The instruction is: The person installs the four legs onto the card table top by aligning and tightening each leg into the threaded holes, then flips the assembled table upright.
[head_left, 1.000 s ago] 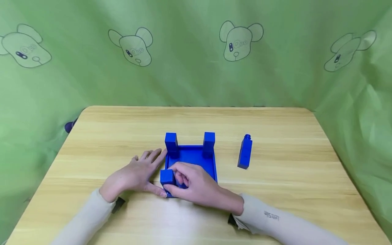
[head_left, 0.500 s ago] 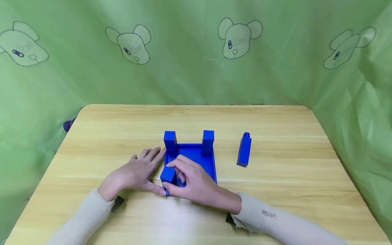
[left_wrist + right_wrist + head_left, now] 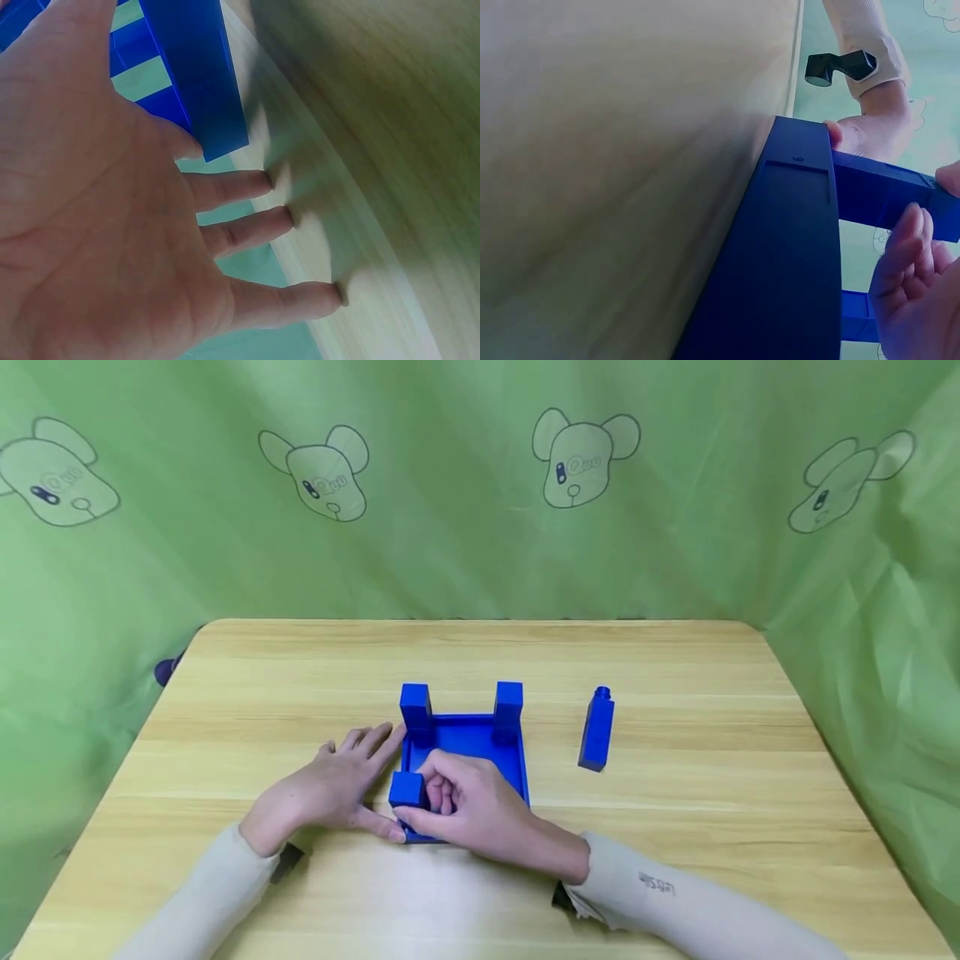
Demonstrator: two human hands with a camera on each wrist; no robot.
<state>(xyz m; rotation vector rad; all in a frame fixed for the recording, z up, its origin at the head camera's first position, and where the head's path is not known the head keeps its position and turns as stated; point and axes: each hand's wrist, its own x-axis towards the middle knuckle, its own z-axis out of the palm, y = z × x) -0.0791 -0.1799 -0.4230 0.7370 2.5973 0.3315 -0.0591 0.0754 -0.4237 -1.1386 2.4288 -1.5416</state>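
Observation:
A blue square tray-like panel (image 3: 468, 742) lies on the table with a raised rim. Two blue square legs, a left one (image 3: 416, 700) and a right one (image 3: 509, 700), stand upright at its far corners. At the near left corner my right hand (image 3: 483, 806) pinches a third blue leg (image 3: 407, 788) between thumb and fingers; the leg stands upright. My left hand (image 3: 330, 785) spreads along the panel's left side, thumb at the near corner and index fingertip by the far left leg. Its other fingers reach down to the tabletop in the left wrist view.
A loose blue leg (image 3: 597, 731) with a threaded round end lies right of the panel on the wooden table (image 3: 697, 793). A green curtain (image 3: 450, 552) with printed bear-like heads surrounds the table. Black wrist cameras peek from both sleeves.
The pinched leg turned askew half a second ago and now sits square with the panel again; my right fingers moved round it. The left hand has stayed in place.

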